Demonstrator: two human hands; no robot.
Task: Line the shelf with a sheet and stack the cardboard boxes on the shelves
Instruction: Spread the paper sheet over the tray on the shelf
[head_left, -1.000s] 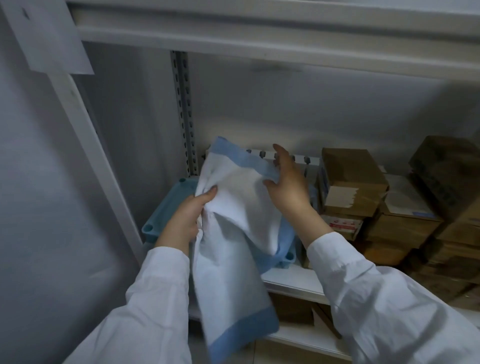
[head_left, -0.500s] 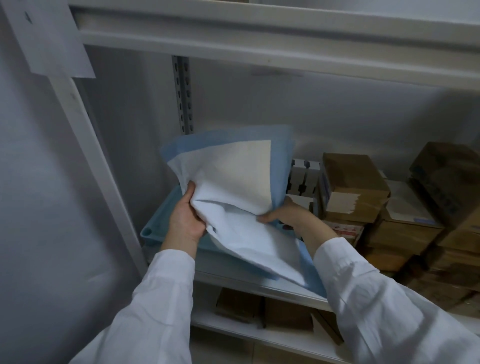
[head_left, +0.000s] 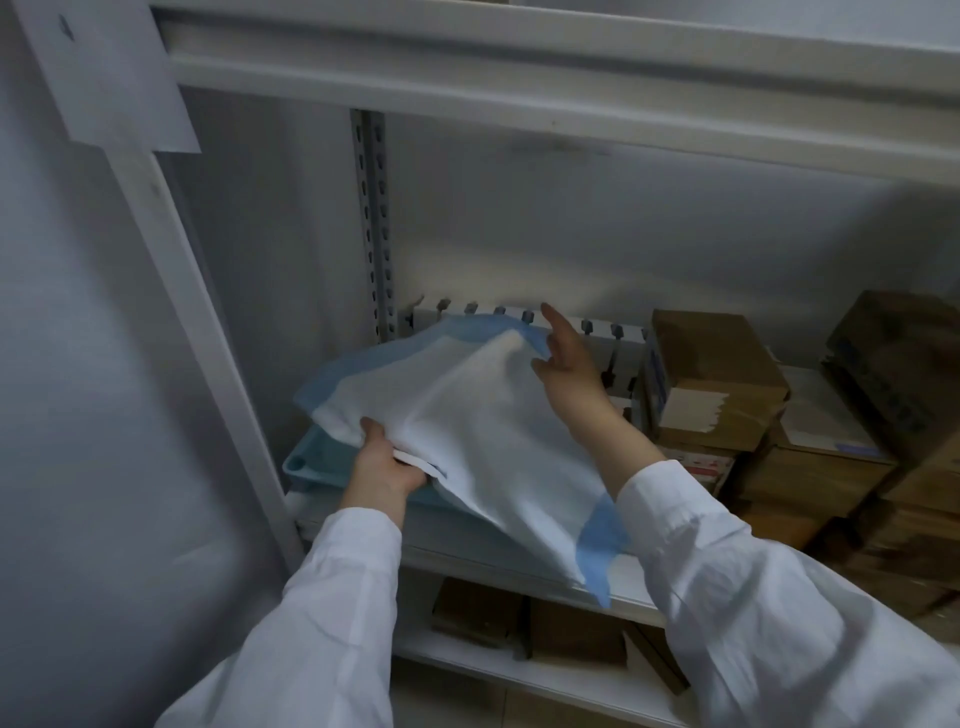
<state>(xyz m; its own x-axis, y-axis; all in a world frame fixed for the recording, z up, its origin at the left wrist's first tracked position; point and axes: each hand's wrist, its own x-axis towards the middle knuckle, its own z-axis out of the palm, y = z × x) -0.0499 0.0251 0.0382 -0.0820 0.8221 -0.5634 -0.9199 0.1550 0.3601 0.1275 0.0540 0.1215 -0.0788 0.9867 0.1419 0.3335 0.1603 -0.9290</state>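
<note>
A white sheet (head_left: 483, 431) with a blue border hangs spread over the left end of the middle shelf (head_left: 628, 587), above a teal tray (head_left: 301, 462). Its near right corner droops past the shelf's front edge. My left hand (head_left: 382, 467) grips the sheet's near left edge from below. My right hand (head_left: 566, 364) is at the far right edge, pinching the blue border, with the index finger pointing straight up. Brown cardboard boxes (head_left: 711, 384) are stacked on the right of the same shelf.
A white rack with grey pegs (head_left: 597, 332) stands against the back wall behind the sheet. More cardboard boxes (head_left: 478, 613) sit on the lower shelf. A slotted metal upright (head_left: 371, 218) and a white frame post (head_left: 208, 322) bound the left side. A beam (head_left: 519, 88) runs overhead.
The sheet has dropped from upright to nearly flat over the tray. My right hand has moved up and back to the far edge. My left hand has gone lower.
</note>
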